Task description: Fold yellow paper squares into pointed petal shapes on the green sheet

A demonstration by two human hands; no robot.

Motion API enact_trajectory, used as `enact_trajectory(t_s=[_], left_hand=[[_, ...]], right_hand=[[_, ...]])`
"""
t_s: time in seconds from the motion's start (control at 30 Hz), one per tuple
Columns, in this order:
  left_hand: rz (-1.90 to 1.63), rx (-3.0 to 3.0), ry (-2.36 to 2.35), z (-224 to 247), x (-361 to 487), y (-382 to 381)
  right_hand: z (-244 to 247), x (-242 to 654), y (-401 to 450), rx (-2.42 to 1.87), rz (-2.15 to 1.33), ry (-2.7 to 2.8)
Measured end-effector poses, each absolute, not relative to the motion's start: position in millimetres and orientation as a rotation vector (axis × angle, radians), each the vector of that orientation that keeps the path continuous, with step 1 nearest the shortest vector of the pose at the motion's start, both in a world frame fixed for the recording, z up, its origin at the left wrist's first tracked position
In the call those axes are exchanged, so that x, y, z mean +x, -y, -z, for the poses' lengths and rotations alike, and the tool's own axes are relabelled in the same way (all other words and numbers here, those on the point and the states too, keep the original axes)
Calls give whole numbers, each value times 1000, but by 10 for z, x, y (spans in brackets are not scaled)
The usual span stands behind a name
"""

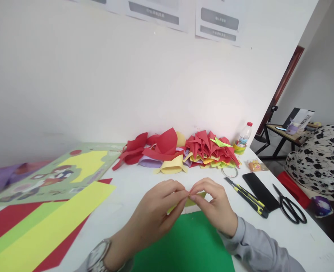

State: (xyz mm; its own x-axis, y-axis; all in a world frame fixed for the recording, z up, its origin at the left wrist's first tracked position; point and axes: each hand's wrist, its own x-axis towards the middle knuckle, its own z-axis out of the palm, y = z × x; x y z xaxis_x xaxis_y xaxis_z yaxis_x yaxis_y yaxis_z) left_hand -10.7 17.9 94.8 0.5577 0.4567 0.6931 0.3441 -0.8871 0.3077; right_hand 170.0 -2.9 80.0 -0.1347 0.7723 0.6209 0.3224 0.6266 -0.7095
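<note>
My left hand and my right hand meet fingertip to fingertip over a green sheet. Both pinch a small piece of yellow paper, mostly hidden behind the fingers. Its exact folded shape cannot be made out. A watch is on my left wrist. To the right of my right hand lie a yellow and black utility knife, a black flat case and black-handled scissors.
Red folded paper pieces and curled paper shapes are heaped along the wall. A bottle, a tape roll and a packaged snack stand right. Paper strips and a printed board lie left. A person in patterned clothing is at right.
</note>
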Motion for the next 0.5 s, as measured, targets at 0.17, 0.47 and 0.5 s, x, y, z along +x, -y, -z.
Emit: enact_trajectory(t_s=[0.17, 0.47, 0.5], left_hand=[[-1229, 2429, -767, -1039, -184, -211], [-1309, 1991, -827, -1061, -245, -280], [-1308, 1951, -835, -1055, -247, -278]], right_hand=[[-816, 1722, -1, -1012, -701, 1543], [-802, 1718, -25, -1049, -721, 1429], [-798, 1717, -26, -1046, -726, 1420]])
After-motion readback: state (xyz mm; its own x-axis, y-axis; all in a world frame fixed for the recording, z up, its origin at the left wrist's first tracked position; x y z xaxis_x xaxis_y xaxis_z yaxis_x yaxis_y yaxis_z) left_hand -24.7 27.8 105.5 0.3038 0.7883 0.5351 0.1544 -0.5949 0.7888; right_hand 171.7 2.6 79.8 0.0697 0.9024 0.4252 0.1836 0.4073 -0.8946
